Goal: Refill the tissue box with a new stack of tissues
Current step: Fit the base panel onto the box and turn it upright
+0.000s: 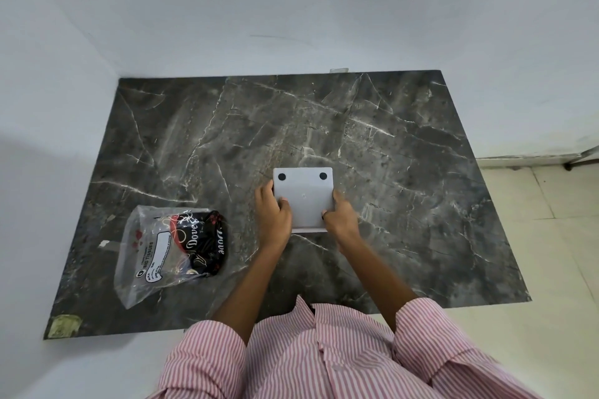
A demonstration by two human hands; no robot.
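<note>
A white tissue box (304, 194) lies upside down near the middle of the dark marble tabletop (405, 146), its flat base with two black round feet facing up. My left hand (274, 214) grips its left side and my right hand (340, 217) grips its right side, thumbs on the base. The new tissue pack (175, 246), a clear plastic bag with a black and red printed wrapper inside, lies on the table to the left, apart from both hands. The box's inside is hidden.
White walls stand close behind and to the left of the table. A small scrap (104, 243) lies left of the pack, and a worn sticker (63, 325) marks the front left corner. Tiled floor (534, 236) runs along the right.
</note>
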